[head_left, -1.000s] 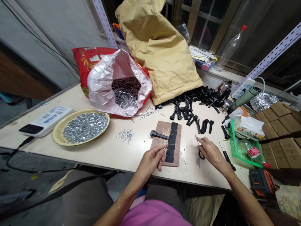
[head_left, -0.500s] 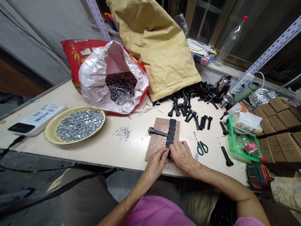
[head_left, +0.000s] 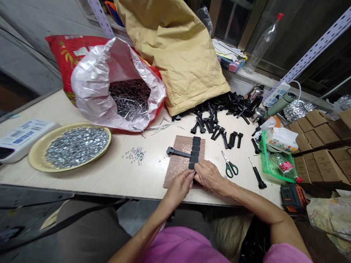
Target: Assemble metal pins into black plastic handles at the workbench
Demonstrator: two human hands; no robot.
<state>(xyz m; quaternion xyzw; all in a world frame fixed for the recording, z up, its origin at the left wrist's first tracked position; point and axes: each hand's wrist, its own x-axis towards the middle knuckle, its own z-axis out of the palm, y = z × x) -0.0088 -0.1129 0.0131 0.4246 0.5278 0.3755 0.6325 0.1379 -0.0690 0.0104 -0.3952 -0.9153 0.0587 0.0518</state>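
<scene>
A brown board point(head_left: 181, 160) lies near the table's front edge with a row of black plastic pieces point(head_left: 195, 148) set along it. One long black piece point(head_left: 177, 152) lies across the board. My left hand point(head_left: 179, 184) pinches a thin metal pin at the near end of the row. My right hand point(head_left: 208, 175) is closed on the black piece there, fingertips meeting the left hand's. Green-handled scissors point(head_left: 230, 166) lie just right of the board.
A yellow plate of small metal washers point(head_left: 71, 146) sits left, a white bag of long nails point(head_left: 128, 98) behind it. A tan sack point(head_left: 175, 54) spills black parts point(head_left: 219, 117). A screwdriver point(head_left: 256, 173), green basket point(head_left: 267, 164) and cardboard boxes point(head_left: 320, 160) are right.
My right hand left the scissors on the table and came left to the board, meeting my left hand at the near end of the row. The view has shifted slightly.
</scene>
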